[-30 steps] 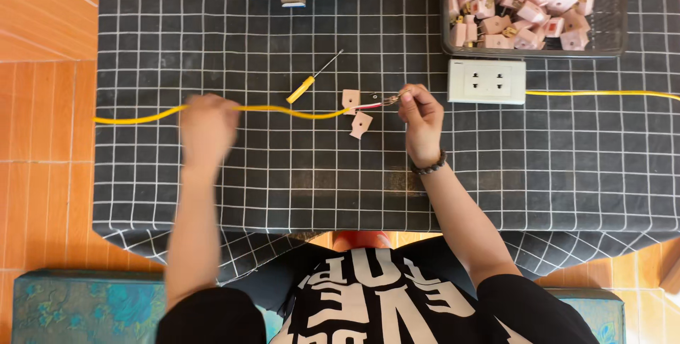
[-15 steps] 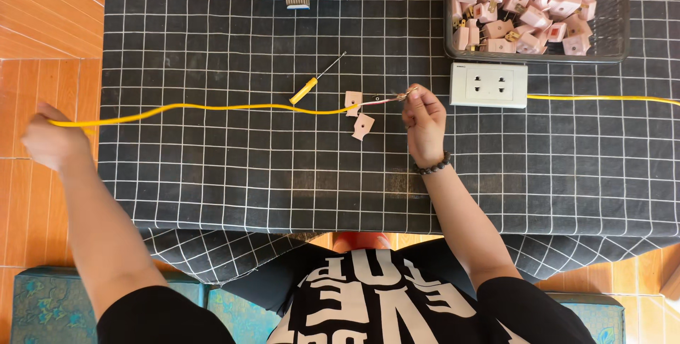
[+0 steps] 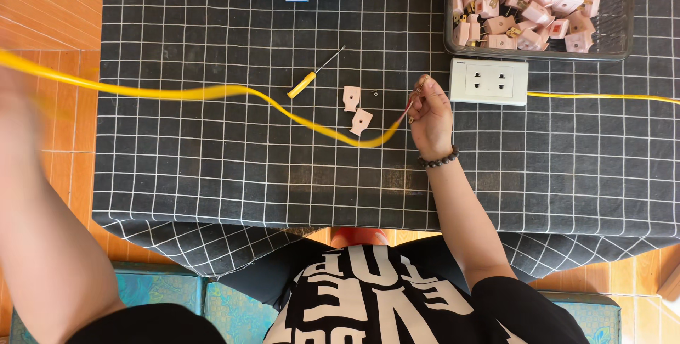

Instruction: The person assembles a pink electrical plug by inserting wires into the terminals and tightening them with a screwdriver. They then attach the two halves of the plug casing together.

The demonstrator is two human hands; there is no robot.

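Swung farther out, left hand (image 3: 18,114) (blurred, grip unclear) slackens yellow cable (image 3: 212,92); right fingers (image 3: 419,92) pinch its end.

Two hands are at work: the left hand (image 3: 18,114), blurred at the frame's edge, and the right hand (image 3: 429,111). One yellow cable (image 3: 212,93), one yellow-handled screwdriver (image 3: 309,79), two pink plug halves (image 3: 356,109), one white socket block (image 3: 489,81), and one wire basket (image 3: 623,39) holding many pink plugs, too many to count.

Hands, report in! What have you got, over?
Right hand pinching the bared end of the long yellow cable. Left hand blurred at the left edge, cable running to it. Two pink plastic plug halves lie under the cable's sag.
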